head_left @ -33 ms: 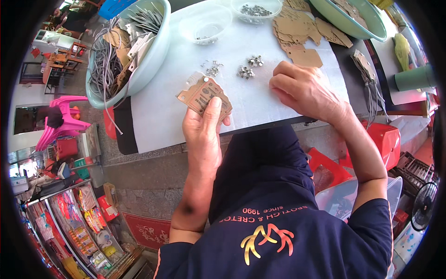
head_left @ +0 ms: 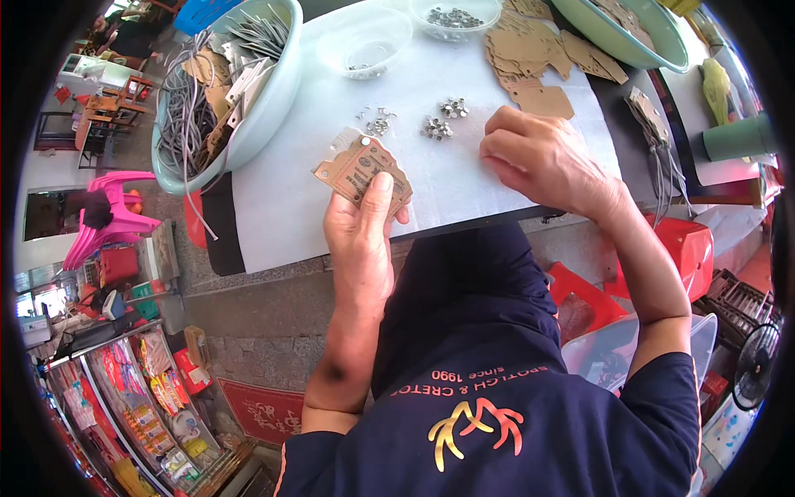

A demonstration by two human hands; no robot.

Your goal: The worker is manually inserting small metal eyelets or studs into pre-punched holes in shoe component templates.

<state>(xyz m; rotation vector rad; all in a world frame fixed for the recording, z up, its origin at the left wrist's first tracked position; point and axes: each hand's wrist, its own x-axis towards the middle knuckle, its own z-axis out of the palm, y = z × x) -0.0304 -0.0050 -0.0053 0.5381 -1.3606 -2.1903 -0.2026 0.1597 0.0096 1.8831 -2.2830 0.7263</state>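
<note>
My left hand (head_left: 362,236) grips a small stack of brown cardboard tags (head_left: 361,172) over the near edge of the table, thumb on top. A round silver fitting sits near the top of the front tag, and a clear plastic piece shows behind it. My right hand (head_left: 542,161) is above the white sheet, its fingers curled and the tips pressed together. Whatever they may hold is hidden. Between the hands lie two small clusters of silver metal fittings (head_left: 436,127). A pile of smaller metal pieces (head_left: 378,126) lies just beyond the tags.
At the back stand two clear bowls, one (head_left: 456,20) with many metal fittings. Loose brown tags (head_left: 530,50) are heaped at back right beside a green basin (head_left: 638,37). A pale green basin (head_left: 286,108) with grey cords and tags stands left. Corded tags (head_left: 650,116) hang at the right edge.
</note>
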